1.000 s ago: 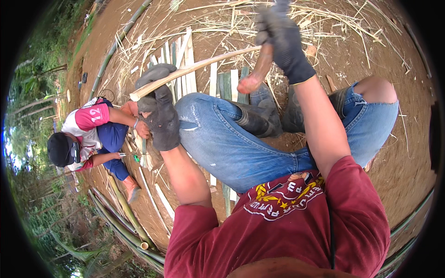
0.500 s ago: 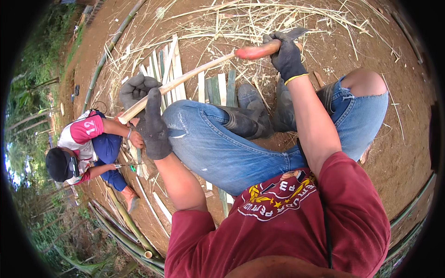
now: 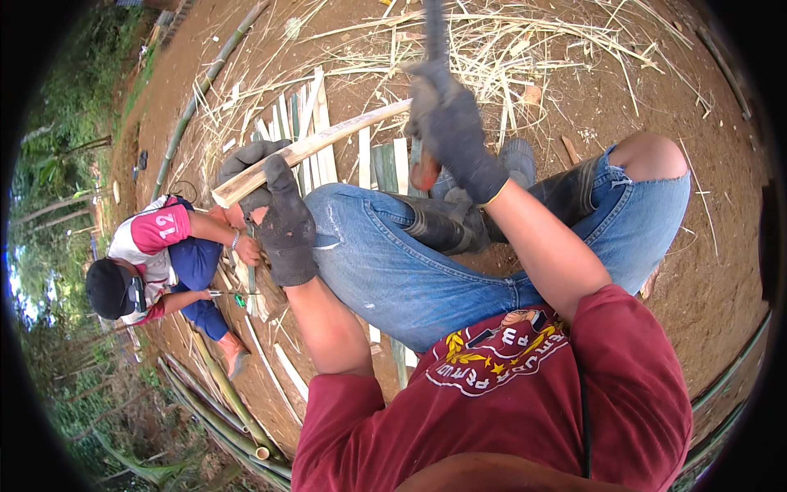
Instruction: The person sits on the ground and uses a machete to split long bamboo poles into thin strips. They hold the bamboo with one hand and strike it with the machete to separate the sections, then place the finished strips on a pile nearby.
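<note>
Left hand (image 3: 279,215) fingers are clamping bamboo strip (image 3: 328,143); right hand (image 3: 449,123) is gripping knife (image 3: 426,160) upright, mid-trimming; cut slats (image 3: 316,123) are piling beyond.

The left hand (image 3: 275,209), in a dark work glove, grips the near end of a pale bamboo strip (image 3: 316,148). The strip runs up and right, above the left knee. The right hand (image 3: 449,123), also gloved, is closed around the orange-brown handle of a blade tool (image 3: 428,98), held upright just beside the strip's far end. The blade is blurred. Split bamboo slats (image 3: 316,123) lie flat on the bare earth beyond the knees, among scattered straw-like shavings (image 3: 525,57). At left, a second person (image 3: 160,262) crouches near long bamboo poles (image 3: 221,394).
</note>
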Demonstrator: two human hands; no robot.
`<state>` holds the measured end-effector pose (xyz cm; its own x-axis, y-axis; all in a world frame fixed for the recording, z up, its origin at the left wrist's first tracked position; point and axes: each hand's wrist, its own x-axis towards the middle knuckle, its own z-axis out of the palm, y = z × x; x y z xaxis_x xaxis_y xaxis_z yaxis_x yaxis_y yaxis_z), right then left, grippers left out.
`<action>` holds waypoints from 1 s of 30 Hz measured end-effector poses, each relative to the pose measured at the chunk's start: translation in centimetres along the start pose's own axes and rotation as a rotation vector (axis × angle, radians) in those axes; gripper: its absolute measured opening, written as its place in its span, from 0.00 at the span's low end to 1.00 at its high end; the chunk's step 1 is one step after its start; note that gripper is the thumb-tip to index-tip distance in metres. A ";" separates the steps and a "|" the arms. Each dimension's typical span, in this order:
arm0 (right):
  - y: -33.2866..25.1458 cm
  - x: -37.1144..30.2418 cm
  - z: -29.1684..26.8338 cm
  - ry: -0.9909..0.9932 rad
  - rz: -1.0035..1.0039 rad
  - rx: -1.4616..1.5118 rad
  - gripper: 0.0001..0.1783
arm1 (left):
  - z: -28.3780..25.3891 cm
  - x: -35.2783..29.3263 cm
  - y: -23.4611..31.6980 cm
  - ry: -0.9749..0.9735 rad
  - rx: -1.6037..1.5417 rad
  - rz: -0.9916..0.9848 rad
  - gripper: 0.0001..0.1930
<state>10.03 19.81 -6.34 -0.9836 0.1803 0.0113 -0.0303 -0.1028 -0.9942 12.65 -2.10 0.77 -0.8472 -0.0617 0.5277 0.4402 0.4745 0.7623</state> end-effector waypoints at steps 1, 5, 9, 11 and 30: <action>-0.9 -0.9 1.3 -0.024 0.020 -0.135 0.17 | -0.4 0.0 -0.5 -0.023 0.076 0.026 0.16; -2.9 -6.2 3.2 -0.205 -0.329 -0.366 0.19 | 0.4 -0.6 -0.1 0.062 0.094 0.026 0.20; -3.3 -7.2 3.8 -0.308 -0.158 -0.343 0.18 | 0.0 -0.7 0.5 -0.008 0.196 0.006 0.21; -2.7 -7.3 4.1 -0.289 -0.193 -0.392 0.17 | -0.1 -0.8 0.4 -0.034 0.256 0.030 0.20; -1.5 -1.9 1.3 -0.319 0.155 -0.194 0.25 | 1.3 -0.1 1.0 0.004 -0.077 0.037 0.39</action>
<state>11.68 18.32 -4.76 -0.9807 -0.1385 -0.1383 0.1270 0.0872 -0.9881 12.81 -0.48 1.03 -0.8287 -0.0488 0.5576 0.4930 0.4080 0.7684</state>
